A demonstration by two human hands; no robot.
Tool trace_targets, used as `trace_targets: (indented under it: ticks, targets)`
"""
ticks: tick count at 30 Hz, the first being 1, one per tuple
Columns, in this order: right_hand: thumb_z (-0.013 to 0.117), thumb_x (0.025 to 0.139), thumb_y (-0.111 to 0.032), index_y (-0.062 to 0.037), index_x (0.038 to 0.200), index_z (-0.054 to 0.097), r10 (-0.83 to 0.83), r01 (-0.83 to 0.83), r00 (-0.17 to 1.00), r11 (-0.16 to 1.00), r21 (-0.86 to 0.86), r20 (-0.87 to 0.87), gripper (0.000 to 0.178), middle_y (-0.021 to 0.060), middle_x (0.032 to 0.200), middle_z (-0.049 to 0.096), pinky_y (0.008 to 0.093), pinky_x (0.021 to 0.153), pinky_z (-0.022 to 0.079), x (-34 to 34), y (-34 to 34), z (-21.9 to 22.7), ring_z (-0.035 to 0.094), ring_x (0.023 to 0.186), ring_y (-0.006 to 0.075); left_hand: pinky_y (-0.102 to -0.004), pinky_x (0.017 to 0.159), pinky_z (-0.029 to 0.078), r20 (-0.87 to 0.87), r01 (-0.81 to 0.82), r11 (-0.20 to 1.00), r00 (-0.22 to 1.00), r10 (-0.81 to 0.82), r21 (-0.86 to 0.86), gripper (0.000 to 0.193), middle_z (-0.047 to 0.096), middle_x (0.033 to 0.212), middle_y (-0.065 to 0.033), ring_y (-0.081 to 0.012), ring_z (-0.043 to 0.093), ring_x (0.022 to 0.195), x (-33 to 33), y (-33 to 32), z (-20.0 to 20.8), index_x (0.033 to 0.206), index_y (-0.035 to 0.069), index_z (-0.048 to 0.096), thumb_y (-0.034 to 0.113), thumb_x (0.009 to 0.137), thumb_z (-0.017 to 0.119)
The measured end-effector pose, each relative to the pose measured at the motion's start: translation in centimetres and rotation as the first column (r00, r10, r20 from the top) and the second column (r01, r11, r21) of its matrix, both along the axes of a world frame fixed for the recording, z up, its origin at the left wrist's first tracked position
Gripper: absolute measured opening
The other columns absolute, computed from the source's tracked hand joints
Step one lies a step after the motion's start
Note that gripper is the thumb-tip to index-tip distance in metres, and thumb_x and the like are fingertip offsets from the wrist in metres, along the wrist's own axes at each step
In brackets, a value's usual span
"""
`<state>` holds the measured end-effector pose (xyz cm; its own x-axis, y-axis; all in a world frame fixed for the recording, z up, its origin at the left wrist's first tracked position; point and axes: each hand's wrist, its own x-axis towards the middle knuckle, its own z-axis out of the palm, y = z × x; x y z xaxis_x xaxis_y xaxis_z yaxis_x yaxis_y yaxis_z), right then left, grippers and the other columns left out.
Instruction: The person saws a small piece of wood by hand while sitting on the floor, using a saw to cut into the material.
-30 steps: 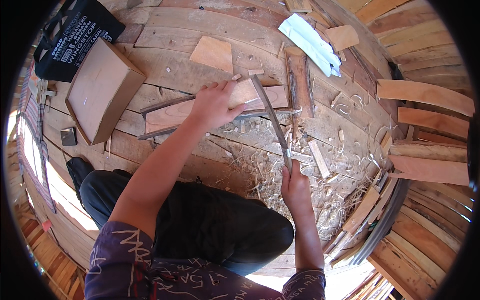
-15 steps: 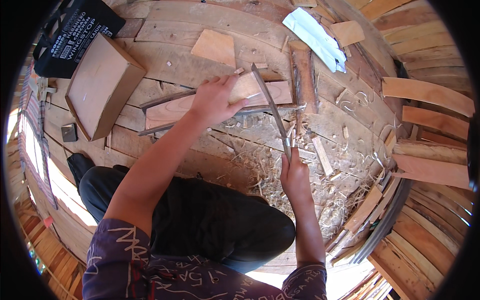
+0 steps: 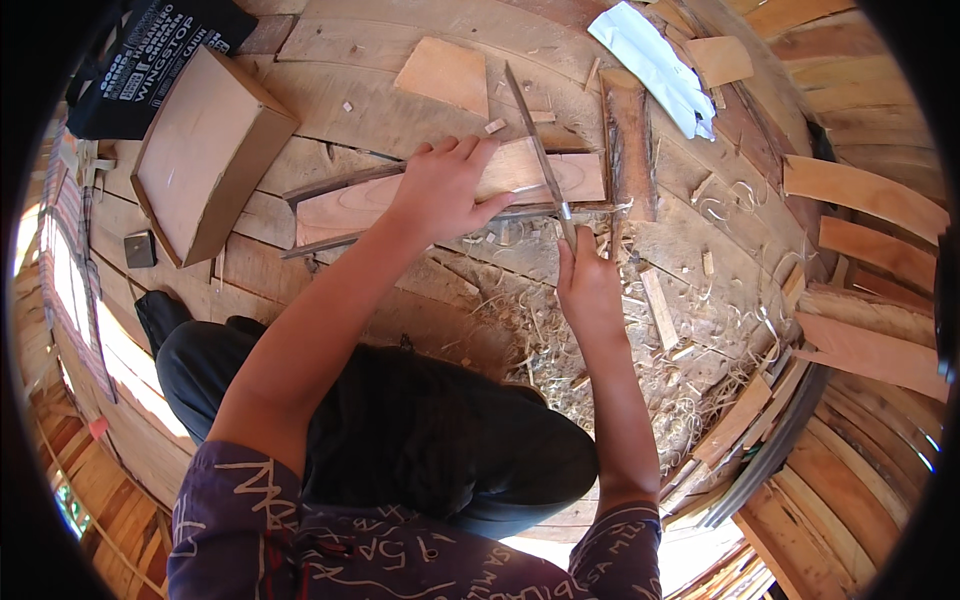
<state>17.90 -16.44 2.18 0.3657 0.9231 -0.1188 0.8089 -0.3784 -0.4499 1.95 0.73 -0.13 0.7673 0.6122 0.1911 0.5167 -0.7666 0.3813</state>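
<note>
Wooden floor (image 3: 340, 45): shavings (image 3: 690, 410), four o'clock
Left hand (image 3: 452, 188): gripping pale block (image 3: 513, 168)
Right hand (image 3: 592, 285): gripping file (image 3: 536, 138)
Plank wall (image 3: 860, 75): two o'clock

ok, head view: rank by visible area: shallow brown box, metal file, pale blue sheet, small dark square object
1. Shallow brown box
2. Pale blue sheet
3. Metal file, long but thin; handle mostly hidden by the right hand
4. Small dark square object

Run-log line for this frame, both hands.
left hand: holds pale wood block over board | right hand: grips long narrow tool | tool: crosses block's right end | nearby: shavings, box
</note>
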Motion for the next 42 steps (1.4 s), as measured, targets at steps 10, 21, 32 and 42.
trace_targets:
  ticks: [10, 21, 32, 42]
  targets:
    - [0.053, 0.099, -0.016, -0.0026, 0.103, 0.046, -0.058, 0.058, 0.998, 0.998, -0.022, -0.033, 0.016, 0.0224, 0.055, 0.057, 0.0505, 0.044, 0.050, -0.7, -1.9, 0.7, 0.062, 0.052, 0.0432, -0.0460, 0.080, 0.050, -0.131, -0.080, 0.995, 0.989, 0.072, -0.059, 0.068, 0.066, 0.108, -0.0111, -0.0288, 0.065, 0.101, 0.9, 0.7, -0.4, 0.131, 0.003, 0.052, 0.051, 0.084, 0.065]
    - [0.053, 0.099, -0.014, -0.0008, 0.107, 0.049, -0.121, 0.090, 0.985, 0.970, -0.228, -0.123, 0.016, 0.0238, 0.058, 0.058, 0.0516, 0.045, 0.048, -1.1, -6.6, 6.1, 0.062, 0.056, 0.0442, -0.0463, 0.084, 0.048, -0.078, -0.017, 0.998, 0.997, 0.013, -0.057, 0.061, 0.065, 0.110, -0.0134, -0.0331, 0.063, 0.097, 0.4, 0.7, -0.6, 0.129, 0.004, 0.050, 0.044, 0.086, 0.065]
    - [0.052, 0.099, -0.015, -0.0016, 0.106, 0.047, -0.057, 0.053, 0.996, 0.996, -0.066, -0.066, 0.015, 0.0228, 0.057, 0.058, 0.0516, 0.044, 0.048, -0.2, -1.4, 1.5, 0.062, 0.055, 0.0441, -0.0458, 0.083, 0.049, -0.158, -0.093, 0.984, 0.985, 0.069, -0.150, 0.066, 0.066, 0.110, -0.0136, -0.0289, 0.064, 0.101, 0.9, 1.1, -0.5, 0.131, 0.003, 0.052, 0.050, 0.087, 0.063]
    - [0.052, 0.100, -0.015, -0.0016, 0.108, 0.047, -0.074, 0.059, 0.994, 0.982, -0.181, -0.080, 0.017, 0.0232, 0.059, 0.059, 0.0511, 0.044, 0.048, -0.8, -6.0, 5.8, 0.063, 0.055, 0.0437, -0.0439, 0.085, 0.049, -0.116, -0.064, 0.989, 0.992, 0.049, -0.136, 0.066, 0.067, 0.100, -0.0160, -0.0331, 0.064, 0.096, 0.5, 1.4, -0.5, 0.137, 0.004, 0.047, 0.048, 0.089, 0.062]
